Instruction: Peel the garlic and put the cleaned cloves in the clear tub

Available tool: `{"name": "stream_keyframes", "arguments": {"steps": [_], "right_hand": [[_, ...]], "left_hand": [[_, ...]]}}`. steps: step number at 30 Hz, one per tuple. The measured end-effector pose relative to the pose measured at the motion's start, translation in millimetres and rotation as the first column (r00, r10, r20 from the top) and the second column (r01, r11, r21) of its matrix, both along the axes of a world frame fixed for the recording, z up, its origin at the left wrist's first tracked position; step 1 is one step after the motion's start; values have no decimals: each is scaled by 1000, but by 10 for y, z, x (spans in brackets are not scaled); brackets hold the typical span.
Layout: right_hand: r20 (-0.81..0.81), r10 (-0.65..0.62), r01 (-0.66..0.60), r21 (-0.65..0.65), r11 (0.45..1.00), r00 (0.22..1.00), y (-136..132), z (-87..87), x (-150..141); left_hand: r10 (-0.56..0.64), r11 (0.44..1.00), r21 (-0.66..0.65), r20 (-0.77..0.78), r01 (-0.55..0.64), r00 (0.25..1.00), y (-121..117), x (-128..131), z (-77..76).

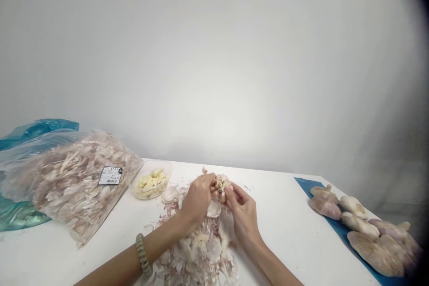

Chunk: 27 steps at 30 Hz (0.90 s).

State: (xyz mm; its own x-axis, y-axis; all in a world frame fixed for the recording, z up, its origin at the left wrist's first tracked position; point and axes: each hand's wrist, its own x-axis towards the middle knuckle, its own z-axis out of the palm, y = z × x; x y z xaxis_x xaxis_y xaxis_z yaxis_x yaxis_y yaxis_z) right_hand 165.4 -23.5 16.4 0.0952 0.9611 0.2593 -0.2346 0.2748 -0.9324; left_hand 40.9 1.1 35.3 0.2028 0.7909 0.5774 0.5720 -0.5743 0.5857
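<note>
Pinkish-white garlic bulb (221, 187), partly stripped, is held at centre frame with pale cloves exposed.

Its papery skin is being pinched by the left hand (198, 199) from above, while the right hand (243, 214) is curled around its lower side. Loose husks (197, 248) are heaped on the white table (284, 214) below. Peeled cloves (150, 183) are held in a clear tub (164, 167) left of centre; a husk-filled plastic bag (73, 183) lies far left; whole bulbs (378, 252) sit on a blue sheet (303, 182) at right.

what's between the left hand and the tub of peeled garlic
In the head view, loose papery garlic skins lie on the white table between the left hand and the clear tub of peeled cloves.
</note>
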Motion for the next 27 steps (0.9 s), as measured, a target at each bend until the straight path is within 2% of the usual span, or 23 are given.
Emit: {"name": "stream_keyframes", "arguments": {"steps": [8,14,22,27], "right_hand": [[-32,-2,2,-24,1000,999,3,-13,-3],[-124,106,-110,-28,994,987,25,5,-32],[-127,142,-146,-27,989,982,34,4,-38],[-131,157,-161,-27,987,979,50,-8,-25]], "left_hand": [[-51,998,-46,58,53,997,-4,-47,89],[-66,995,-65,97,72,993,16,-143,135],[-56,983,-159,219,92,974,99,-264,173],[-92,953,-232,387,193,918,137,-310,159]]}}
